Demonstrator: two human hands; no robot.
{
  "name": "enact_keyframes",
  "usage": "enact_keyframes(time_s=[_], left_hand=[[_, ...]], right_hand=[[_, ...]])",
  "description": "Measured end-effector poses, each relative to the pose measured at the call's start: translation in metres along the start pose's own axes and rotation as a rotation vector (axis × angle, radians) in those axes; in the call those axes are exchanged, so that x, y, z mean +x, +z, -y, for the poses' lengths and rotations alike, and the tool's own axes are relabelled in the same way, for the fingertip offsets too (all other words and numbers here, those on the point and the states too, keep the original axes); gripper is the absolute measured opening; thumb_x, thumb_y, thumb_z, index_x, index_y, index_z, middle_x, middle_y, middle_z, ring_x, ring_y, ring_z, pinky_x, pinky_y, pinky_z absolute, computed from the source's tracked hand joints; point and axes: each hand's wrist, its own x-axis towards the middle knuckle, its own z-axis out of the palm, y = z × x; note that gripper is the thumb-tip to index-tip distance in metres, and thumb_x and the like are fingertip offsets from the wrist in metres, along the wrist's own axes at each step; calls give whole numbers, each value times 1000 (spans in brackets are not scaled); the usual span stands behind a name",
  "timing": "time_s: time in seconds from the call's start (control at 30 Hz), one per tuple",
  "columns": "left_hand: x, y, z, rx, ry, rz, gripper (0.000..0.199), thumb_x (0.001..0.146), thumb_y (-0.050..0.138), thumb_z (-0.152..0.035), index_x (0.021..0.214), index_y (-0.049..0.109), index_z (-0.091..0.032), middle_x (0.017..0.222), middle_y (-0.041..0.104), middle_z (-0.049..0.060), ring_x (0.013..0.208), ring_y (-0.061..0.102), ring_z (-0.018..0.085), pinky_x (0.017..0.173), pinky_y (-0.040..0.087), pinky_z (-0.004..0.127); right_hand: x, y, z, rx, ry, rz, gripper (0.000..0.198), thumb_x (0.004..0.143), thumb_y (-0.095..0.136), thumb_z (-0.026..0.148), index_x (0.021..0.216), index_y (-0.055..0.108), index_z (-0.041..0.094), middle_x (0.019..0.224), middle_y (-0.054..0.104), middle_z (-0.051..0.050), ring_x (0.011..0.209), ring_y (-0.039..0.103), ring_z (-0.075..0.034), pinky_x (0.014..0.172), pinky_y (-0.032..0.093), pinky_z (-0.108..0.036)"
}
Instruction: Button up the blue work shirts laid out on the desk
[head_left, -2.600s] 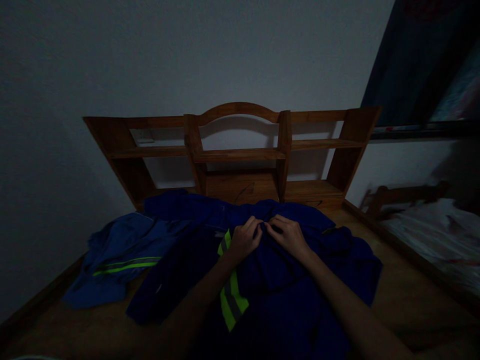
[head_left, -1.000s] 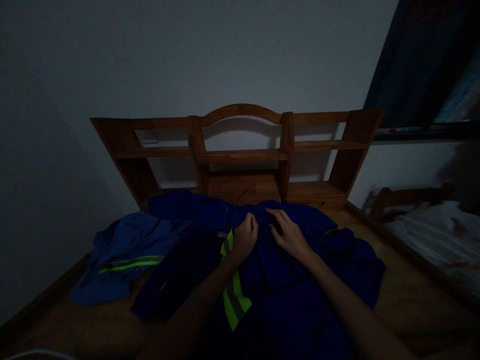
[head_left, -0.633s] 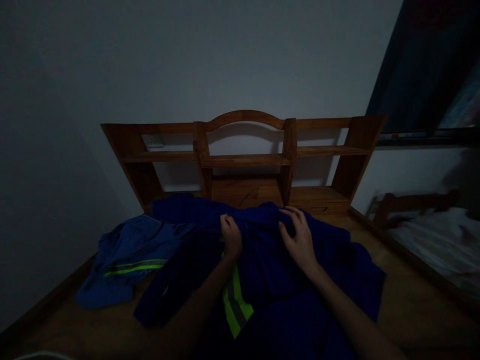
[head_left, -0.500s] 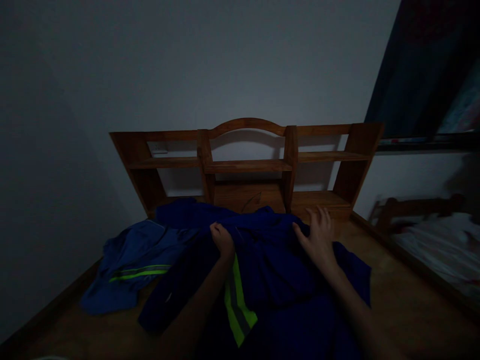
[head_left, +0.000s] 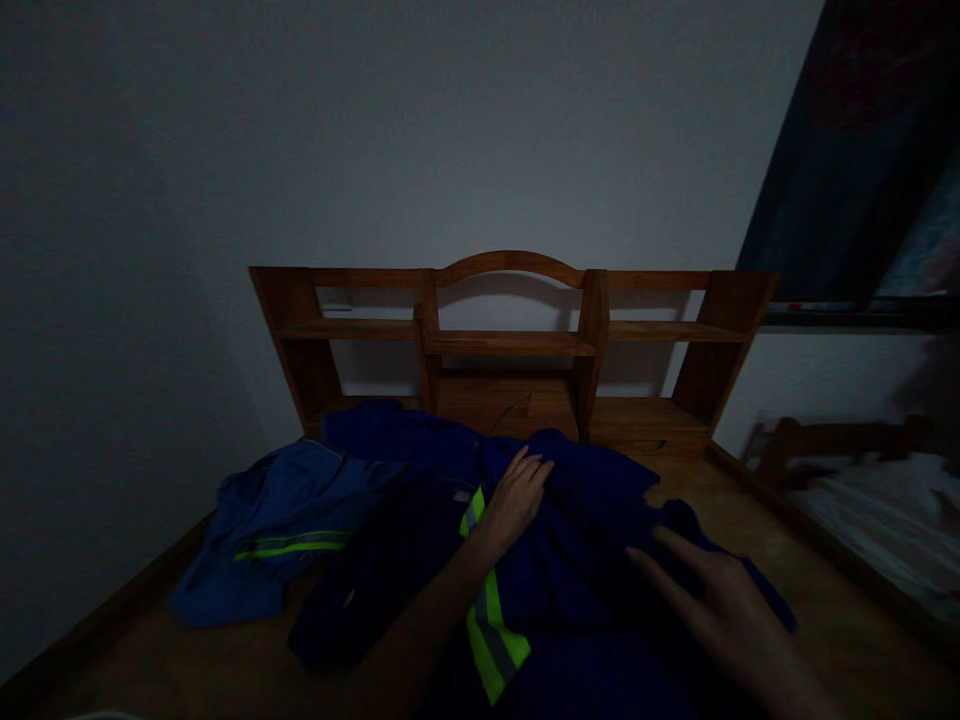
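A dark blue work garment (head_left: 577, 560) with a yellow-green and grey reflective stripe (head_left: 491, 625) lies spread and rumpled in front of me. My left hand (head_left: 516, 495) rests flat on its upper middle, fingers stretched out and pointing away. Over the garment's right side is my right hand (head_left: 705, 590), its fingers apart and somewhat blurred, with nothing seen in them. Whether it touches the cloth I cannot tell. A lighter blue garment (head_left: 274, 500) with a similar stripe lies to the left, partly under the dark cloth.
A wooden desk hutch (head_left: 510, 343) with open shelves stands against the white wall behind the clothes. The wooden surface (head_left: 739, 500) shows on the right. Lower right, a wooden frame (head_left: 840, 437) bears a whitish covering (head_left: 892, 490). A dark curtain (head_left: 832, 170) hangs upper right.
My left hand has let go of its pinch of cloth and moved right, now flat. My right hand has come nearer and to the right. The garment's right part has shifted outward.
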Motion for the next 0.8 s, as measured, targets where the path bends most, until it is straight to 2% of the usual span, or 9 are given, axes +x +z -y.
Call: enact_keyframes(time_s=[0.07, 0.17, 0.33, 0.4, 0.5, 0.6, 0.67, 0.7, 0.8], left_hand=[[-4, 3, 5, -25, 25, 79, 40, 83, 45, -5, 119, 50, -20, 103, 59, 5, 108, 53, 18, 104, 37, 41], [-8, 3, 4, -11, 50, 155, 38, 80, 52, -6, 115, 52, -22, 103, 58, 4, 102, 54, 19, 97, 42, 37], [-11, -5, -7, 17, 69, 190, 47, 77, 63, -16, 121, 48, -22, 110, 55, 4, 104, 52, 20, 97, 41, 34], [-11, -8, -10, 36, 60, 184, 52, 75, 67, -23, 124, 47, -22, 111, 55, 5, 102, 53, 21, 94, 43, 34], [-11, -10, -13, 69, 85, 165, 61, 75, 66, -25, 131, 42, -22, 114, 54, 7, 100, 53, 22, 91, 45, 35], [-11, -10, -16, 104, 124, 76, 65, 77, 61, -23, 137, 37, -21, 124, 49, 10, 108, 50, 26, 93, 43, 40], [-12, -10, -17, 125, 100, -22, 63, 79, 56, -23, 139, 36, -23, 131, 45, 12, 114, 46, 28, 95, 41, 43], [-13, -10, -17, 132, 78, -69, 62, 80, 54, -23, 139, 36, -24, 133, 43, 11, 116, 44, 29, 95, 40, 44], [-13, -11, -16, 157, 19, -159, 52, 86, 49, -22, 136, 41, -29, 135, 43, 9, 116, 43, 28, 93, 39, 44]], right_hand=[[-36, -1, 8, 16, -77, 93, 30, 81, 53, 44, 102, 68, 29, 97, 71, -6, 81, 68, -23, 69, 54, -26], [-69, 12, -8, 10, -106, 198, 29, 79, 54, 45, 99, 70, 31, 102, 70, -5, 84, 68, -24, 72, 55, -28], [-62, 34, -51, 66, 156, 137, 44, 82, 46, 53, 112, 66, 27, 123, 60, -7, 114, 56, -28, 93, 49, -37], [-49, 36, -54, 149, 280, 100, 52, 84, 42, 54, 126, 56, 25, 135, 49, -5, 125, 46, -26, 104, 40, -39], [-32, 39, -48, 273, 407, 32, 67, 86, 42, 53, 145, 29, 24, 148, 30, -5, 136, 29, -23, 112, 25, -41], [-12, 36, -43, 331, 344, -108, 90, 81, 53, 47, 149, 1, 23, 154, 9, -5, 140, 16, -23, 114, 21, -41], [6, 30, -45, 352, 222, -188, 96, 79, 56, 37, 148, -10, 22, 155, 1, -6, 139, 21, -24, 110, 29, -39], [17, 25, -47, 361, 166, -206, 96, 80, 53, 32, 147, -14, 22, 154, 4, -8, 136, 30, -23, 106, 35, -38], [52, 10, -61, 252, 103, -161, 85, 81, 43, 19, 148, -9, 20, 143, 37, -12, 116, 54, -20, 92, 46, -32]])
